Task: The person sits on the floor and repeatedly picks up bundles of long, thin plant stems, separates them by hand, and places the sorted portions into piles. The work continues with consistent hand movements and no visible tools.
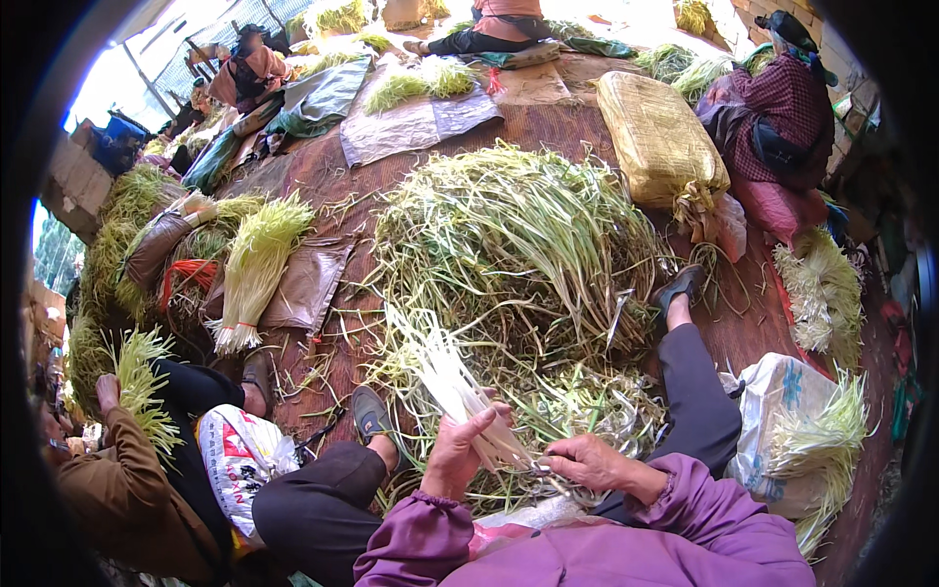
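My left hand (458,452) is closed round a bunch of long pale stalks (445,377), white below and yellow-green at the tips. The bunch slants up and away over my lap. At its lower end, the fingers of my right hand (592,462) pinch together at the stalk ends; whether they also hold something small is hidden. Just beyond both hands rises a large heap of loose green stalks (509,235), with trimmings and dry leaves (577,406) scattered at its near side between my legs.
A tied yellow woven sack (660,137) stands beyond the heap at right. Sorted pale bundles lie on a white sack (782,440) at my right and on the reddish floor (352,245) at left. A co-worker (137,479) sits close at left; others sit farther back.
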Demonstrator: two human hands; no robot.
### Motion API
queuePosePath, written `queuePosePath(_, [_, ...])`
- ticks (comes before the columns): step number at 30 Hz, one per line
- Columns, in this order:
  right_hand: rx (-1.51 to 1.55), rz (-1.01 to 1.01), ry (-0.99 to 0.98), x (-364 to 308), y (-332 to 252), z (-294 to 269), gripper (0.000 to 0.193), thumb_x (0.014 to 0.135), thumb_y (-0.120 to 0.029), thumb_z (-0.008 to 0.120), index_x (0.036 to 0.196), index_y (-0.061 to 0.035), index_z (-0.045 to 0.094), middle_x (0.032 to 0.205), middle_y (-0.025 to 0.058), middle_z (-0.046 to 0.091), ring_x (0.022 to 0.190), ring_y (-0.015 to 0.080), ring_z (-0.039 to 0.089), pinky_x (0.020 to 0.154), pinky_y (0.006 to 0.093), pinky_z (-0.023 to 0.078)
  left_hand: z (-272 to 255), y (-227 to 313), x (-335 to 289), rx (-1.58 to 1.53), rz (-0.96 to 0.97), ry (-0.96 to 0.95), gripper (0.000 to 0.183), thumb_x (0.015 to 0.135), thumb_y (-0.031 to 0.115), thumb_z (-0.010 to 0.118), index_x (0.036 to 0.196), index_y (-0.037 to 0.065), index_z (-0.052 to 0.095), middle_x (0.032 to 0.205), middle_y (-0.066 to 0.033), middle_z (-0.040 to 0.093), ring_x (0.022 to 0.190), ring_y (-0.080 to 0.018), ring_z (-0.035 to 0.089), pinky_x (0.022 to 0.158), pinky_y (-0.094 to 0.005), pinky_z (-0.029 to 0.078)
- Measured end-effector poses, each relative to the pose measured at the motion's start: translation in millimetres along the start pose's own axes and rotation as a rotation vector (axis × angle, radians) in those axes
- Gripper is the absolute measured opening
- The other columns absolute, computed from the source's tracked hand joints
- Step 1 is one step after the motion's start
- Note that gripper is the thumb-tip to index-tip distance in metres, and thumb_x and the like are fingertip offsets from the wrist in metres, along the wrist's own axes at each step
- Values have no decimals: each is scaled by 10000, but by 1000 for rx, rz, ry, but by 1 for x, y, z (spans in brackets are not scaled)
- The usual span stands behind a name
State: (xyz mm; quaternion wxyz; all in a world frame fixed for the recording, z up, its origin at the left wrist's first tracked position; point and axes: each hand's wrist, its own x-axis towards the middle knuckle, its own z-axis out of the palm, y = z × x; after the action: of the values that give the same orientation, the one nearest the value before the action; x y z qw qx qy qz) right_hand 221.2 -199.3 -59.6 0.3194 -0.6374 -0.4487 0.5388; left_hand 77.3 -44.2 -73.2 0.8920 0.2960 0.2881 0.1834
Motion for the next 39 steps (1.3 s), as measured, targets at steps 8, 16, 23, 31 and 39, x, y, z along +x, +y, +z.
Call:
queuePosePath(8, [137, -70, 113, 10, 26, 12, 296, 883, -281, 478, 755, -38, 588, 493, 21, 429, 466, 83, 385, 436, 271, 325, -9, 2, 0, -92, 155, 265, 177, 809, 96, 584, 919, -17, 504, 724, -127, 600, 684, -230, 609, 626, -345, 517])
queuePosePath(16, [-741, 407, -156, -38, 101, -29, 338, 791, -369, 536, 973, -96, 613, 938, 171, 586, 876, 312, 568, 731, 390, 446, -30, 31, -1, -15, 377, 372, 120, 829, 96, 556, 878, 0, 503, 683, -117, 577, 638, -234, 605, 575, -336, 528])
queuePosePath(23, [290, 176, -305, 27, 26, 30, 326, 862, -311, 521, 1089, -79, 558, 753, -24, 580, 679, 40, 483, 580, 220, 387, -12, -18, 1, 21, 213, 350, 193, 818, 91, 571, 938, -23, 470, 758, -136, 582, 684, -231, 615, 624, -359, 552])
queuePosePath(31, [-290, -44, 22, 32, 37, 31, 267, 845, -302, 469, 861, -57, 574, 648, 124, 583, 576, 267, 573, 567, 373, 453, -13, -47, -9, -4, -38, 197, 261, 814, 79, 568, 1013, -39, 447, 940, -211, 572, 841, -316, 602, 751, -431, 513])
queuePosePath(39, [-386, 46, -88, 110, 46, -20, 365, 858, -401, 462, 1078, -122, 545, 910, 118, 579, 781, 237, 570, 720, 358, 477, -3, 40, 2, 256, 686, 690, 111, 838, 101, 548, 884, 7, 510, 616, -63, 557, 468, -145, 520, 450, -292, 460])
